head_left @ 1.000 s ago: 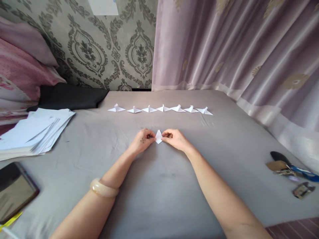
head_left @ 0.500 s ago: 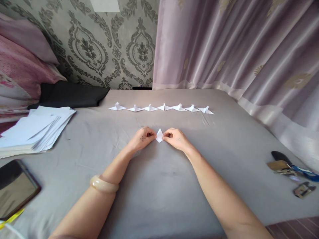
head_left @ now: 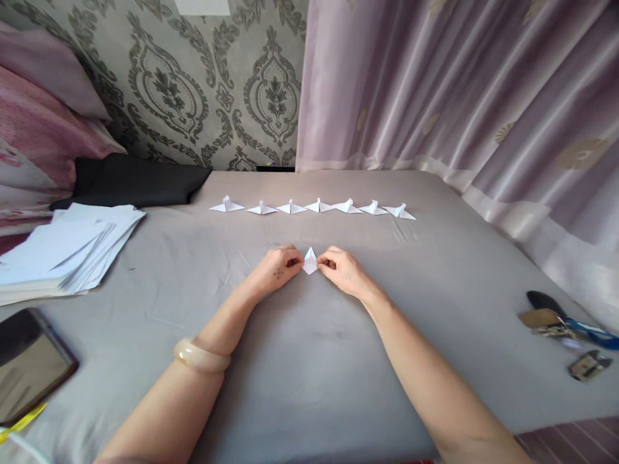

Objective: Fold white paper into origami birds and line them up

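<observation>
Between my two hands is a small white folded paper (head_left: 310, 263), shaped like a kite with one point away from me. My left hand (head_left: 279, 265) pinches its left corner between thumb and fingers. On the other side, my right hand (head_left: 342, 267) pinches the right corner in the same way. Both hands rest low over the grey sheet (head_left: 309, 361). Beyond them, several white folded paper birds (head_left: 318, 205) stand in a row, wings spread to the sides.
A stack of white paper (head_left: 62, 258) lies at the left, with a black folded cloth or case (head_left: 135, 183) behind it. Nearer is a phone (head_left: 33, 367). Keys (head_left: 551, 325) and a small object (head_left: 590, 366) lie at the right, below the curtain (head_left: 411, 84).
Both hands keep their pinch on the folded paper, which now shows a crease line across its middle. The view has tilted very slightly; the row of birds stays put.
</observation>
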Action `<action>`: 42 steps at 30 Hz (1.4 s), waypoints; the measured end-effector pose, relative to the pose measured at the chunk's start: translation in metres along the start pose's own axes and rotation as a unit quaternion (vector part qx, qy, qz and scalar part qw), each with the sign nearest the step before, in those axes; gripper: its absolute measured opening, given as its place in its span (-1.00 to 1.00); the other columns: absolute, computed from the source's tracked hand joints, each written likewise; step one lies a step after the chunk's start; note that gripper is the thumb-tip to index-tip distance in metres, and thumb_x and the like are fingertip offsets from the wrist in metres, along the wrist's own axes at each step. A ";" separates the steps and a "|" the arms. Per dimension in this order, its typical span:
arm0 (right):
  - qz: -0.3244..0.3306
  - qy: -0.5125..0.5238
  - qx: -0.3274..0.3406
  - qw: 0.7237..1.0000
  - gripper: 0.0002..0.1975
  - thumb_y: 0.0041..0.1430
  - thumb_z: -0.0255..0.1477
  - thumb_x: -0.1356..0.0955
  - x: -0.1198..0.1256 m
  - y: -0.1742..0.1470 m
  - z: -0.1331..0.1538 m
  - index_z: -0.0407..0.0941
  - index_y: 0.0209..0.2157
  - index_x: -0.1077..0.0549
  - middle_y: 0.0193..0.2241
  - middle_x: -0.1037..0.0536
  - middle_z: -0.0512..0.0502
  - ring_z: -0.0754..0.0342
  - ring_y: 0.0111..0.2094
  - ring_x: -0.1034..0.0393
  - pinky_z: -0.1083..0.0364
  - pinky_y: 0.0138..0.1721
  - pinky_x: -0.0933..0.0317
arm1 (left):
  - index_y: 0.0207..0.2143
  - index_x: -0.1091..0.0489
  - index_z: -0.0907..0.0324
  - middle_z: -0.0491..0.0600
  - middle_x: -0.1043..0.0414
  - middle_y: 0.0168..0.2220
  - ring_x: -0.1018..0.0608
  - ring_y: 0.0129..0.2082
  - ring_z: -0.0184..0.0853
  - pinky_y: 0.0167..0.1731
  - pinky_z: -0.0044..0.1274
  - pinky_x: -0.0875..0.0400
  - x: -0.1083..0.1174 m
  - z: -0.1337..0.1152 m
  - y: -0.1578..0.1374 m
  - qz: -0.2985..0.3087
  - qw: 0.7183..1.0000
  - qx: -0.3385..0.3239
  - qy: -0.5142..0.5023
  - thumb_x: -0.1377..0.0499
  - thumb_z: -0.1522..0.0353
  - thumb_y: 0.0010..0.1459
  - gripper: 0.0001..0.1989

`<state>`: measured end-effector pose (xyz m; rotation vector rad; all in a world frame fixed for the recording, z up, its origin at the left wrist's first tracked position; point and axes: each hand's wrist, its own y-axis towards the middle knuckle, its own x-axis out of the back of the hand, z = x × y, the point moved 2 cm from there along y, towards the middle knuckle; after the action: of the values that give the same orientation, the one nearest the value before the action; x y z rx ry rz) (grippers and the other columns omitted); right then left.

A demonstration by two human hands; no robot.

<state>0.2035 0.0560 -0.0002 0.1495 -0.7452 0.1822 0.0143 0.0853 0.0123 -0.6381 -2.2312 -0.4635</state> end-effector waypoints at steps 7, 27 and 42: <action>0.001 -0.077 0.076 0.994 -0.81 0.25 -0.48 -0.24 0.002 -0.010 0.008 -0.06 -0.25 -0.49 -0.25 -0.44 -0.02 0.17 -0.38 -0.32 0.18 -0.33 -0.12 | -0.40 -0.44 0.19 -0.03 -0.45 -0.33 -0.48 -0.33 -0.36 -0.34 -0.57 -0.30 -0.005 0.008 -0.002 -0.014 0.993 -0.086 0.073 -0.04 0.47 0.18 -0.80; -0.082 -0.160 -0.034 0.983 -0.73 0.18 -0.38 -0.29 -0.012 -0.009 0.023 -0.09 -0.59 -0.35 -0.45 -0.40 0.03 0.18 -0.47 -0.27 0.15 -0.45 0.02 | -0.47 -0.38 0.16 -0.04 -0.38 -0.41 -0.40 -0.34 -0.27 -0.34 -0.50 -0.25 -0.019 0.007 0.001 -0.054 0.991 0.028 0.117 -0.14 0.24 0.18 -0.77; -0.088 -0.087 -0.127 0.984 -0.86 0.13 -0.34 -0.35 -0.012 -0.011 0.014 -0.05 -0.25 -0.42 -0.22 -0.48 -0.04 0.05 -0.23 -0.38 0.10 -0.26 -0.15 | -0.45 -0.48 0.17 0.03 -0.36 -0.17 -0.37 -0.08 -0.15 -0.04 -0.37 -0.24 -0.017 0.004 0.005 -0.074 0.979 0.192 -0.007 -0.29 0.33 -0.04 -0.90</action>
<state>0.1880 0.0411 0.0014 -0.0117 -0.9174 -0.0963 0.0250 0.0866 -0.0031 -0.2740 -2.3045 -0.0929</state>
